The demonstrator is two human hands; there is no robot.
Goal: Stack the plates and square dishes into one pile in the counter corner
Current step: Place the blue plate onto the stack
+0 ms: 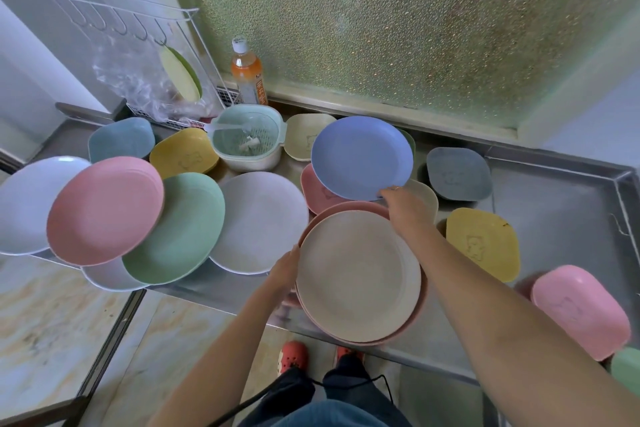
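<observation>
Now right hand (403, 206) pinched blue plate (362, 157) by rim, left hand (285, 270) gripped beige plate (356, 276) stack, gathering pile.

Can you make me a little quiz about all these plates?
1. True or false: the right hand is holding the blue plate.
2. What colour is the top plate of the small pile held by the left hand? A) green B) cream C) yellow
3. Fill in: the bottle with orange drink stands behind the mint ______.

Key: 1 true; 2 B; 3 strainer bowl.
</observation>
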